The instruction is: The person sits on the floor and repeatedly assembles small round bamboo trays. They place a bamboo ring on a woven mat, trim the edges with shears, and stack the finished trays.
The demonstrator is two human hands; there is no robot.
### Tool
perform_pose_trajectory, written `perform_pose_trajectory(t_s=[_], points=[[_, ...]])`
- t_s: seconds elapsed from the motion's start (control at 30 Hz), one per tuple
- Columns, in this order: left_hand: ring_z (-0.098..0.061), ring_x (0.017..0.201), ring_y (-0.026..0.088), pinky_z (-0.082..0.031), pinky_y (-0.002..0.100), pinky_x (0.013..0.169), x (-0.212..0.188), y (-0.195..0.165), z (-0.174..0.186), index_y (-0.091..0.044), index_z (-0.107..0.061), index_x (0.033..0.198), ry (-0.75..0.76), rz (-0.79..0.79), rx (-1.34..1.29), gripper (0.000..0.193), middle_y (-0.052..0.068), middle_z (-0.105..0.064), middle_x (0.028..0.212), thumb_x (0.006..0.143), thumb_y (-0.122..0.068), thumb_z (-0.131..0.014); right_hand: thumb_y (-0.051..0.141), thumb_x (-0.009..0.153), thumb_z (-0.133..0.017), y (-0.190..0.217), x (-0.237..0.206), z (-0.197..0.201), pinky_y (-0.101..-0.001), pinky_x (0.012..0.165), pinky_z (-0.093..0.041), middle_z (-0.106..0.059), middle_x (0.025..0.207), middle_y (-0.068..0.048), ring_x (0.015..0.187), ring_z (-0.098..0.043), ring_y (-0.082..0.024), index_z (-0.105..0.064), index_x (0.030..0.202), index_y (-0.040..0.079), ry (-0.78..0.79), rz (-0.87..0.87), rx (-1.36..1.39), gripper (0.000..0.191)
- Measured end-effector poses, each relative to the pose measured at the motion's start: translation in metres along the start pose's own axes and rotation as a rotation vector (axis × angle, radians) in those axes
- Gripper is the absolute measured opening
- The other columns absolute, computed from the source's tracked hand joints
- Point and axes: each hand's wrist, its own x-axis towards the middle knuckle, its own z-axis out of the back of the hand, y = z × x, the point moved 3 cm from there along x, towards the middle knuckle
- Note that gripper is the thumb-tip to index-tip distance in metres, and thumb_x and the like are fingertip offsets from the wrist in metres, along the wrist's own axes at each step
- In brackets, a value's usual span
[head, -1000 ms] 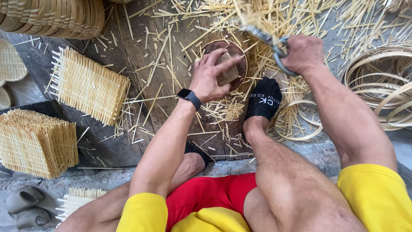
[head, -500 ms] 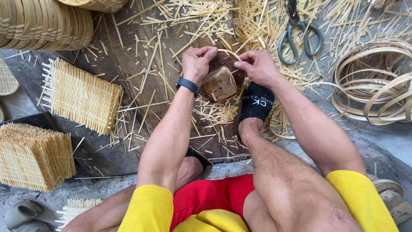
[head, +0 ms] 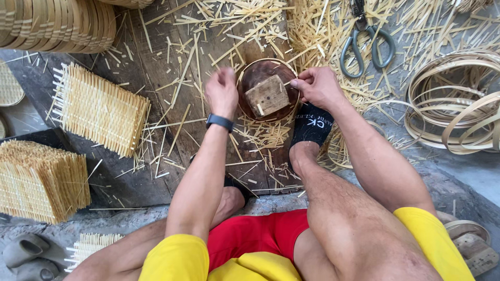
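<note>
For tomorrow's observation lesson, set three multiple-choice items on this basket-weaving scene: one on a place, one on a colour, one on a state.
1. Where do the scissors lie?
A. on the strewn bamboo strips, beyond the right hand
B. in the left hand
C. on the stacked woven mats

2. What colour is the watch band on the left wrist?
A. white
B. black
C. red

3. What state is the right hand in?
A. it holds the scissors
B. it lies flat on the knee
C. its grip is at the rim of the round brown mould that bears a wooden block

Key: 1 A, the scissors rest free among the strips, above the right hand in the picture. 2 B, the watch band is dark black. 3 C, its fingers meet the mould's edge, while the left hand hovers beside it.
</note>
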Motion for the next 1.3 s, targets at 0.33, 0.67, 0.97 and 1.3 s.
perform_pose_trajectory(t_s=[0.33, 0.67, 0.97, 1.3], points=[[-0.071, 0.078, 0.013, -0.056, 0.026, 0.073, -0.007, 0.033, -0.004, 0.000, -0.080, 0.108, 0.171, 0.271, -0.195, 0.032, 0.012, -0.081, 0.094, 0.080, -0.014, -0.085, 0.022, 0.091, -0.081, -0.010, 0.008, -0.008, -0.0245, 0.049, -0.050, -0.073, 0.079, -0.008, 0.055, -0.060, -0.009, -0.078, 0.102, -0.001, -0.052, 0.056, 0.079, 0.025], [-0.074, 0.091, 0.023, -0.067, 0.043, 0.080, -0.065, 0.044, -0.015, -0.002, -0.064, 0.108, 0.468, 0.574, -0.989, 0.018, 0.012, -0.074, 0.106, 0.095, -0.014, -0.062, 0.005, 0.095, -0.066, 0.003, -0.030, -0.028, -0.0333, 0.064, -0.066, -0.076, 0.087, -0.012, 0.076, -0.076, -0.024, -0.070, 0.103, -0.004, 0.181, -0.123, 0.544, 0.013], [-0.072, 0.083, 0.023, -0.067, 0.039, 0.073, -0.061, 0.043, -0.013, 0.002, -0.068, 0.114, 0.380, 0.471, -0.754, 0.021, 0.015, -0.074, 0.103, 0.097, -0.012, -0.065, 0.010, 0.095, -0.068, -0.001, -0.031, -0.035, -0.0337, 0.062, -0.066, -0.076, 0.086, -0.016, 0.072, -0.077, -0.024, -0.071, 0.102, -0.006, 0.150, -0.033, 0.442, 0.018], [-0.068, 0.118, 0.027, -0.058, 0.038, 0.099, -0.084, -0.051, 0.023, -0.009, -0.063, 0.141, 0.150, -0.603, -0.406, 0.046, 0.019, -0.069, 0.132, 0.112, -0.044, -0.056, 0.045, 0.078, -0.087, 0.051, -0.057, -0.038, -0.0385, 0.099, -0.053, -0.057, 0.135, -0.024, 0.124, -0.060, -0.030, -0.034, 0.146, -0.006, 0.045, 0.241, 0.231, 0.100]])
